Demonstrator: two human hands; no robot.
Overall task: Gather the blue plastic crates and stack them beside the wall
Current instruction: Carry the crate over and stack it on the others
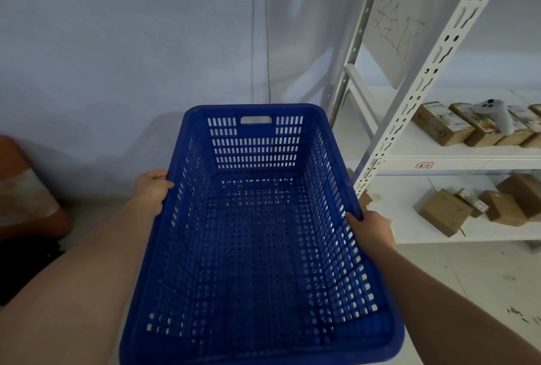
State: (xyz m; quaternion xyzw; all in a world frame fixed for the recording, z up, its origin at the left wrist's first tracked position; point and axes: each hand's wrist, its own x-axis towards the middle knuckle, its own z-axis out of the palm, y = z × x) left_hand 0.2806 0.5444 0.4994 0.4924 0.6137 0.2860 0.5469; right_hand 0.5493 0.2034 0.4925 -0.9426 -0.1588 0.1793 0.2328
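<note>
A large blue plastic crate point(257, 236) with perforated walls and floor fills the middle of the head view, held up in front of me with its far end toward the wall point(117, 57). It is empty inside. My left hand point(152, 192) grips the crate's left rim, thumb over the edge. On the opposite side my right hand point(370, 233) holds the right rim. A handle slot shows in the far end wall of the crate. What lies under the crate is hidden.
A white metal shelf rack point(409, 118) stands at the right, close to the crate's right edge, with several cardboard boxes point(442, 127) on two shelves. An orange and white object point(26, 189) sits on the floor at the left by the wall. A cord point(268, 42) hangs down the wall.
</note>
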